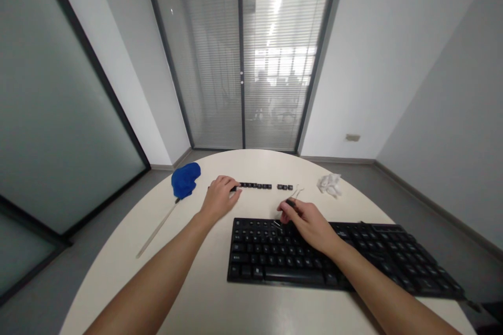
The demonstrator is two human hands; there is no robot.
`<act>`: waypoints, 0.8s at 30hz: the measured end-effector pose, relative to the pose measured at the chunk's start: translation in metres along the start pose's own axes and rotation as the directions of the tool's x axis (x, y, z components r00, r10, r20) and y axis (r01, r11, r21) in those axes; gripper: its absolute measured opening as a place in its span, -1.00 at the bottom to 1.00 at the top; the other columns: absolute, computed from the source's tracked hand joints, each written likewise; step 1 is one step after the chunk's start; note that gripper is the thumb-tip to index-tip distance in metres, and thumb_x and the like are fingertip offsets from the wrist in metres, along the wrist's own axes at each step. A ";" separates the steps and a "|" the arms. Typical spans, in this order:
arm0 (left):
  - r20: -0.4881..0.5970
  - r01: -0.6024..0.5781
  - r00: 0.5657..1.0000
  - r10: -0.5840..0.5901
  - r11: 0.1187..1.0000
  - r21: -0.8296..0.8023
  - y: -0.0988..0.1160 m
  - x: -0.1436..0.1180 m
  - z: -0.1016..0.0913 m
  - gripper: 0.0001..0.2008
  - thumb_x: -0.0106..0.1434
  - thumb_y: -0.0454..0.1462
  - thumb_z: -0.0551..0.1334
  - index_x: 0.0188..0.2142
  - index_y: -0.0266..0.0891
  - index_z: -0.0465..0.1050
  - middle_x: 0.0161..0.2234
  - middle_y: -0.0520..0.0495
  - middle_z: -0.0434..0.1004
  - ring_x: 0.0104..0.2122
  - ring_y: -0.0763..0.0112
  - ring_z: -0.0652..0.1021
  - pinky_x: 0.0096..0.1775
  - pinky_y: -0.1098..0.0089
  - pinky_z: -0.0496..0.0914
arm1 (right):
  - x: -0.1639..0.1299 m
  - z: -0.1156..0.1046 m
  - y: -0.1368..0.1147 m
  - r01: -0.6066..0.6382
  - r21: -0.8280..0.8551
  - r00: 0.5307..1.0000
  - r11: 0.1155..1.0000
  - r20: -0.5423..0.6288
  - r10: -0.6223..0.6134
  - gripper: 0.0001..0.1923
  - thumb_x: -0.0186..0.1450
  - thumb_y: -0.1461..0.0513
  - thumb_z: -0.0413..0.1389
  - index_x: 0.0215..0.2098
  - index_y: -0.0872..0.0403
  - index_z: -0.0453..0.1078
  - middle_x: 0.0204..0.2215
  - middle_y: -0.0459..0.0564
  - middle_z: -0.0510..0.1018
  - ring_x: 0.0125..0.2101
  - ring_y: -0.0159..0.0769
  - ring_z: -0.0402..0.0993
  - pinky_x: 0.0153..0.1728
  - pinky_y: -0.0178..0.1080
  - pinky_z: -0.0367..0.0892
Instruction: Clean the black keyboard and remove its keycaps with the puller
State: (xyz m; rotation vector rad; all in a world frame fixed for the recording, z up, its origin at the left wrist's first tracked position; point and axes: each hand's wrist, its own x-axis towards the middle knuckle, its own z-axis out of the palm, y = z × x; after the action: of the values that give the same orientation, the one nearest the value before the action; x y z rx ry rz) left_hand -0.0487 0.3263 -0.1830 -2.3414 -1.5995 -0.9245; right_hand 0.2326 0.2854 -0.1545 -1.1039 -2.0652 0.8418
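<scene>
My left hand (pixel 221 194) rests at the left end of a row of black keycaps (pixel 255 186). Between its thumb and fingers a dark keycap (pixel 233 189) shows in part. A shorter group of keycaps (pixel 285 187) continues the row to the right, after a gap. My right hand (pixel 308 218) is closed on a keycap puller (pixel 291 202) with a black grip, its thin wire prongs pointing up and away. This hand is over the upper part of a black keyboard (pixel 291 274), hiding some keys. Small metallic bits show at the top row, below the fingers.
A blue cloth-like bundle (pixel 184 180) with a thin pale stick (pixel 157 229) lies on the left of the white round table (pixel 204 293). Crumpled white tissue (pixel 330 185) is at the back right. Glass partitions with blinds (pixel 212 63) stand beyond the table.
</scene>
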 end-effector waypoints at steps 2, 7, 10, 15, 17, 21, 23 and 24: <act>0.012 -0.047 0.999 0.048 0.996 -0.077 0.010 0.001 -0.004 -0.86 0.33 -0.25 0.19 -0.17 -0.17 0.50 -0.17 -0.08 0.54 -0.08 0.20 0.44 0.00 0.19 0.31 | -0.002 -0.005 -0.004 0.028 -0.103 0.999 0.994 0.038 -0.025 -0.57 0.45 -0.01 -0.11 -0.39 0.04 0.41 -0.47 -0.07 0.57 -0.40 -0.26 0.51 -0.28 -0.26 0.32; 0.186 -0.163 0.954 0.233 0.930 -0.329 0.043 0.003 -0.014 -0.85 0.34 -0.22 0.18 -0.16 -0.18 0.49 -0.17 -0.06 0.56 -0.12 0.27 0.49 0.00 0.26 0.34 | -0.008 -0.016 -0.012 0.131 -0.281 0.983 0.951 0.159 -0.088 -0.63 0.43 -0.01 -0.07 -0.29 0.01 0.46 -0.37 -0.04 0.60 -0.33 -0.21 0.51 -0.27 -0.25 0.30; 0.268 -0.211 0.899 0.345 0.880 -0.426 0.059 0.003 -0.019 -0.84 0.33 -0.21 0.19 -0.18 -0.17 0.51 -0.18 -0.06 0.57 -0.11 0.28 0.51 0.00 0.29 0.34 | -0.008 -0.019 -0.012 0.145 -0.267 0.977 0.953 0.192 -0.095 -0.65 0.43 -0.01 -0.04 -0.24 -0.01 0.47 -0.32 -0.03 0.61 -0.30 -0.20 0.52 -0.25 -0.25 0.30; 0.297 -0.245 0.863 0.408 0.854 -0.459 0.069 -0.001 -0.017 -0.85 0.30 -0.21 0.23 -0.18 -0.17 0.52 -0.19 -0.07 0.57 -0.11 0.29 0.51 -0.01 0.32 0.35 | -0.006 -0.020 -0.010 0.146 -0.234 0.975 0.961 0.200 -0.099 -0.65 0.43 0.00 -0.05 -0.27 0.00 0.46 -0.34 -0.04 0.60 -0.31 -0.22 0.51 -0.25 -0.27 0.30; 0.314 -0.242 0.854 0.415 0.852 -0.465 0.070 -0.003 -0.015 -0.85 0.30 -0.21 0.23 -0.18 -0.17 0.52 -0.19 -0.06 0.56 -0.13 0.30 0.52 -0.03 0.34 0.36 | -0.005 -0.020 -0.009 0.144 -0.225 0.975 0.964 0.201 -0.099 -0.64 0.43 -0.01 -0.05 -0.30 0.00 0.45 -0.36 -0.05 0.59 -0.33 -0.24 0.51 -0.26 -0.27 0.29; 0.328 -0.230 0.849 0.415 0.848 -0.478 0.069 -0.005 -0.011 -0.85 0.28 -0.22 0.23 -0.18 -0.17 0.52 -0.19 -0.05 0.56 -0.15 0.31 0.53 -0.05 0.36 0.37 | -0.005 -0.019 -0.008 0.140 -0.216 0.975 0.966 0.200 -0.096 -0.63 0.42 -0.02 -0.04 -0.32 0.01 0.46 -0.40 -0.06 0.58 -0.37 -0.25 0.49 -0.30 -0.28 0.28; 0.326 -0.227 0.852 0.409 0.851 -0.474 0.068 -0.005 -0.010 -0.84 0.27 -0.22 0.23 -0.17 -0.17 0.52 -0.18 -0.05 0.56 -0.15 0.31 0.53 -0.05 0.36 0.38 | -0.005 -0.018 -0.007 0.160 -0.224 0.970 0.961 0.217 -0.110 -0.62 0.42 -0.02 -0.04 -0.31 0.01 0.47 -0.40 -0.05 0.59 -0.37 -0.24 0.49 -0.31 -0.28 0.28; 0.326 -0.225 0.854 0.405 0.853 -0.471 0.068 -0.005 -0.010 -0.84 0.27 -0.23 0.23 -0.17 -0.17 0.52 -0.18 -0.05 0.56 -0.15 0.31 0.53 -0.06 0.36 0.38 | -0.005 -0.018 -0.007 0.173 -0.230 0.966 0.958 0.227 -0.121 -0.62 0.42 -0.02 -0.04 -0.31 0.01 0.47 -0.40 -0.04 0.59 -0.37 -0.24 0.49 -0.31 -0.28 0.27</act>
State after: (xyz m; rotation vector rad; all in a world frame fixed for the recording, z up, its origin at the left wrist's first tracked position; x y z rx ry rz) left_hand 0.0063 0.2894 -0.1641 -3.1650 -1.1227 -0.7857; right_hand 0.2454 0.2818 -0.1401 -1.0063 -2.4509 0.6624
